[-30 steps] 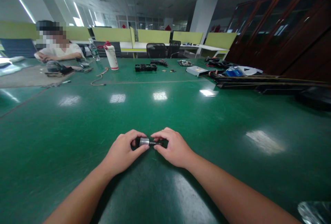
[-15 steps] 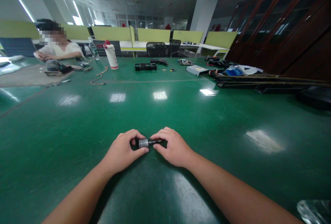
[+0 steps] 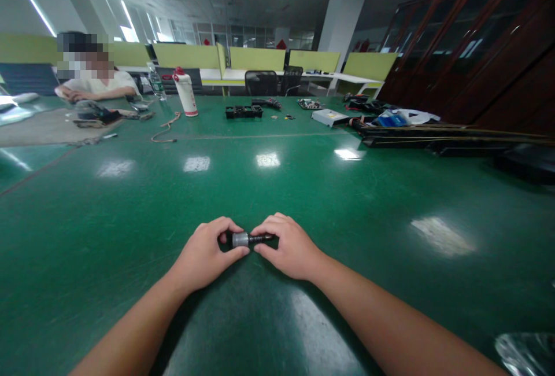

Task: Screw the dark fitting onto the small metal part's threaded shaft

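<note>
A small metal part lies low over the green tabletop (image 3: pixel 277 191), between my two hands. It has a grey cylinder (image 3: pixel 240 240) at its left end and a thin dark ridged shaft (image 3: pixel 256 239) pointing right; its exact kind is unclear. My left hand (image 3: pixel 211 254) curls round the cylinder, with thumb and fingertips along its sides. Thumb and forefinger of my right hand (image 3: pixel 289 247) close about the shaft, close to where it meets the cylinder. The shaft's dark tip (image 3: pixel 269 237) shows inside the curve of the right hand.
Farther back stand a white bottle with a red cap (image 3: pixel 186 94) and a clear water bottle (image 3: pixel 156 84). A black frame (image 3: pixel 243 111), a silver box (image 3: pixel 329 117) and long dark bars (image 3: pixel 399 136) lie beyond. Another person (image 3: pixel 102 82) sits at the far left.
My right thumb and forefinger have shifted slightly left along the shaft, closer to the cylinder. My left hand keeps its place.
</note>
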Motion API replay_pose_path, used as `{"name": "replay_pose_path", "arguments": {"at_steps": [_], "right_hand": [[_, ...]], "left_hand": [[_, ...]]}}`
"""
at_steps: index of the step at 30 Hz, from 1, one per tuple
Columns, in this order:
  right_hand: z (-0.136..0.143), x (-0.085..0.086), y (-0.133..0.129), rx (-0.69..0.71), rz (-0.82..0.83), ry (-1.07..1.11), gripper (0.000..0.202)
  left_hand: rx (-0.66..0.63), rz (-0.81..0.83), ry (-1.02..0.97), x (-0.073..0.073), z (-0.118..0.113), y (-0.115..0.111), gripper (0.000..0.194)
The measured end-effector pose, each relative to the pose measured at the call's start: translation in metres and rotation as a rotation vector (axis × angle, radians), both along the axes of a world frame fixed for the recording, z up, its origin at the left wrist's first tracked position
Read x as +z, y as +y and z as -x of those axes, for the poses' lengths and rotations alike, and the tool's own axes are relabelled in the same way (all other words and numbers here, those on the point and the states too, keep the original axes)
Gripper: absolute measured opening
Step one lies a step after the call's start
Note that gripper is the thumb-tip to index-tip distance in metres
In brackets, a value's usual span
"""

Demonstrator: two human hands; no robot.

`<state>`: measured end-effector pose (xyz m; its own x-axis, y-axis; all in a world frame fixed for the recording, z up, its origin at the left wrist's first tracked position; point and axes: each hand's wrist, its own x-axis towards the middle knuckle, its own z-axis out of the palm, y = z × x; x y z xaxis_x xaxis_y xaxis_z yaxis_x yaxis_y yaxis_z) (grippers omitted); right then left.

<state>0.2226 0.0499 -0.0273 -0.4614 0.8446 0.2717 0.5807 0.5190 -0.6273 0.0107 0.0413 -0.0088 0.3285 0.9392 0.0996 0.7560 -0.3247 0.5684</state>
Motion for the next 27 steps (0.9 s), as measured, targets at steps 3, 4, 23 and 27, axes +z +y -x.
{"name": "replay_pose_path", "arguments": {"at_steps": [3, 4, 23, 27], "right_hand": [[-0.0001, 0.0001, 0.0, -0.003, -0.001, 0.005, 0.018], [-0.0001, 0.0003, -0.0001, -0.005, -0.001, 0.006, 0.018], [0.0, 0.0019, -0.0002, -0.114, -0.006, 0.013, 0.014], [-0.0003, 0.0002, 0.0001, -0.184, -0.025, -0.003, 0.015]], "left_hand": [[0.003, 0.006, 0.005, 0.0005, -0.0004, -0.0003, 0.022], [0.002, 0.007, 0.006, 0.0007, -0.0006, -0.0002, 0.022], [0.005, -0.008, -0.018, -0.0017, -0.0011, 0.0003, 0.022], [0.023, -0.008, -0.011, -0.002, -0.0002, -0.0006, 0.022]]}}
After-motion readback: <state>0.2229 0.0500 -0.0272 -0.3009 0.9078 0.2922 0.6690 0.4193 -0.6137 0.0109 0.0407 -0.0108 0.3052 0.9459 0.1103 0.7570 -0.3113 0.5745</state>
